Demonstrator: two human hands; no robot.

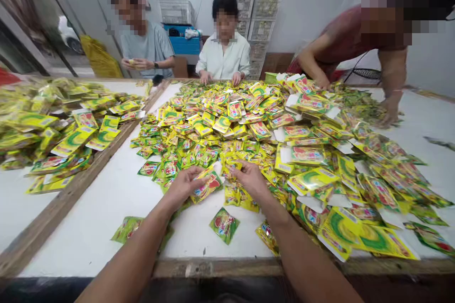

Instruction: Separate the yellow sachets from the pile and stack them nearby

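My left hand [185,184] is closed around a small yellow-and-green carton [207,188] with red fruit pictures, its white end flap open toward the right. Just right of that open end, my right hand [251,181] pinches a small yellow sachet [232,165]. Under and beyond both hands spreads a heap of green and yellow sachets [199,157]. A lone green sachet [224,225] lies on the white tabletop in front of me, and another green sachet [128,228] is partly behind my left forearm.
Many cartons [307,154], some with flaps open, are piled at the right and middle. Beyond a wooden strip [88,173] lies another carton pile [76,137]. Three people work around the table: one far left, one opposite [223,54], one leaning in at right. Crates [263,28] stand behind.
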